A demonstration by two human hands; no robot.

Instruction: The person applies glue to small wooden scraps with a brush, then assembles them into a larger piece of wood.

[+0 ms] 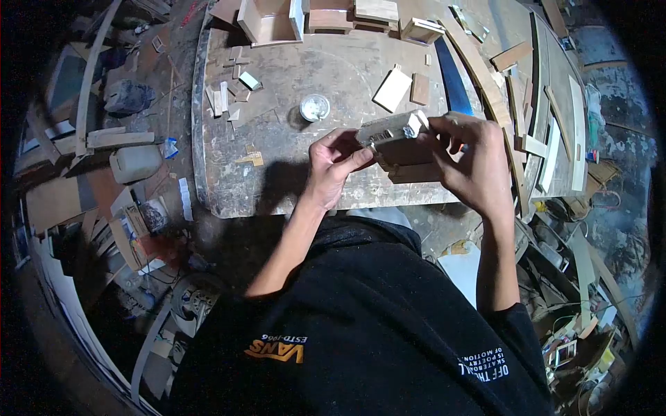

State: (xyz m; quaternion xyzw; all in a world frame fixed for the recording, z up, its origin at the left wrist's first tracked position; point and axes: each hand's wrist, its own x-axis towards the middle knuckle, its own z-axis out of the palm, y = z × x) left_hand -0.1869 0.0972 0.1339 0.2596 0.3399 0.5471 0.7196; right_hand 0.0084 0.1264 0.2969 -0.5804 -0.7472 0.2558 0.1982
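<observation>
My left hand [334, 166] is closed around the left end of a small wooden box-like piece [409, 151], thumb in front and fingers behind. The piece is raised over the table's near edge, with a pale upper edge and a brown face towards me. White paste [412, 126] shows at its upper right corner. There my right hand [477, 163] has its thumb and fingers pinched together; what lies between them I cannot tell. Beyond the piece stands a round tub of white paste [315, 107]. A pale wooden block [393, 90] and a brown block [420, 89] lie farther back.
The worn wooden table [277, 182] carries small offcuts [220, 98] on the left. An open wooden box [274, 24] and other box parts stand at the back. A handsaw blade [452, 78] and long wooden strips [479, 69] lie right. Scrap clutters the floor on both sides.
</observation>
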